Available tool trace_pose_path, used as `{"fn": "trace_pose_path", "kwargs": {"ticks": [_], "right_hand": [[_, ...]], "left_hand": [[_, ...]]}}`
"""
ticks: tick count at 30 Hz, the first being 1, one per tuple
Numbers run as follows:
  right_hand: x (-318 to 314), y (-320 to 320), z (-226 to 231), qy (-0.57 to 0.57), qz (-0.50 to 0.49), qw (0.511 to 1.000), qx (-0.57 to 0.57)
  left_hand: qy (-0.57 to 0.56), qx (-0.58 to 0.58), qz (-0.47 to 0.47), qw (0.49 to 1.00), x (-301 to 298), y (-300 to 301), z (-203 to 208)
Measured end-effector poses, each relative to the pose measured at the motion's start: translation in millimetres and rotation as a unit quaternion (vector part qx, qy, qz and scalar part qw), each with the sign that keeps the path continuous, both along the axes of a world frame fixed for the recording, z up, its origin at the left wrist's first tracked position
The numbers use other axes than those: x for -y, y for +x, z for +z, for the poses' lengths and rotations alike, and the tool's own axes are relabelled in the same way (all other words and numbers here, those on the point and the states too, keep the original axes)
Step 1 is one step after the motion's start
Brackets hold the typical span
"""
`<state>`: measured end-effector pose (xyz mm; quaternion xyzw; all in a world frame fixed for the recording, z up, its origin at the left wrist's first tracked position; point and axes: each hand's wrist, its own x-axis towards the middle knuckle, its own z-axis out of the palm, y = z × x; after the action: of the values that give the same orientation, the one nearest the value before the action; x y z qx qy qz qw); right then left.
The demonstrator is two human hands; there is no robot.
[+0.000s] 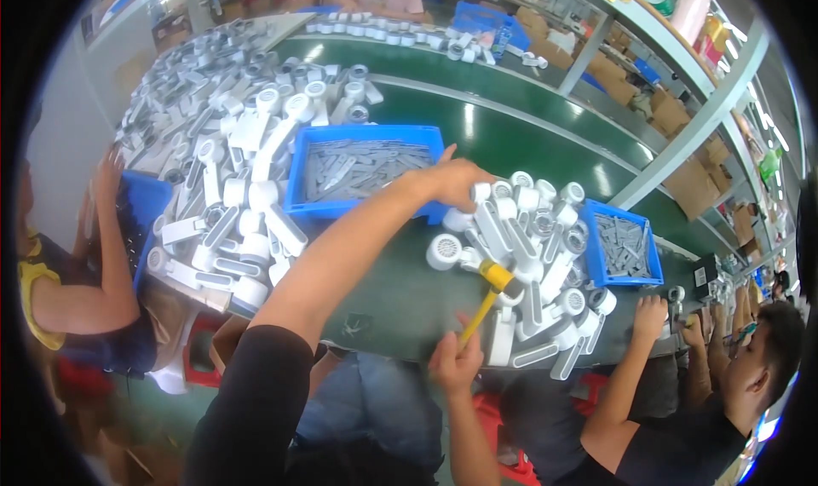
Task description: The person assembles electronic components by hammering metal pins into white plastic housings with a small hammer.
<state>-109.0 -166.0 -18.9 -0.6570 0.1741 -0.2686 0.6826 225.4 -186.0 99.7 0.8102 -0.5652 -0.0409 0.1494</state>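
My left hand (456, 184) reaches across the table to the far edge of a pile of white round-headed handheld housings (532, 239). Its fingers are bent around the end of one white housing (480, 193), partly hidden by the hand; one finger sticks up. My right hand (456, 362), at the table's front edge, grips the thin handle of a yellow hammer (497, 274). The hammer's head is up against the pile, beside a housing with a perforated round face (444, 252). Several housings have long handles with grey inlays.
A blue tray of grey strips (296, 179) stands beyond my left forearm, another blue tray (654, 256) right of the pile. A large heap of white housings (204, 137) covers the left. People work left, right (724, 401) and across the green conveyor (511, 132).
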Motion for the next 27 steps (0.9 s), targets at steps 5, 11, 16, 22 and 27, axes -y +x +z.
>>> {"fn": "trace_pose_path", "kwargs": {"ticks": [5,11,16,22,27], "right_hand": [[4.7,-2.3,-14.6,0.053,-0.029,0.998,0.029],[13.1,24.4,42.1,0.274,0.039,0.958,0.081],[8.3,48.4,47.7,0.250,0.114,0.956,-0.105],[7.6,51.1,44.6,0.114,0.152,0.965,-0.179],[-1.7,54.5,50.7,0.011,0.121,0.955,-0.271]], "left_hand": [[-0.266,-0.043,-0.021,0.963,-46.1,-31.8,5.7],[-0.355,0.106,0.001,0.929,-178.8,-118.8,-38.8],[-0.325,0.136,-0.014,0.936,-233.8,-132.9,-70.1],[-0.343,-0.066,0.064,0.935,-253.9,-156.4,-79.5],[-0.235,0.030,0.103,0.966,-247.7,-153.5,-86.1]]}}
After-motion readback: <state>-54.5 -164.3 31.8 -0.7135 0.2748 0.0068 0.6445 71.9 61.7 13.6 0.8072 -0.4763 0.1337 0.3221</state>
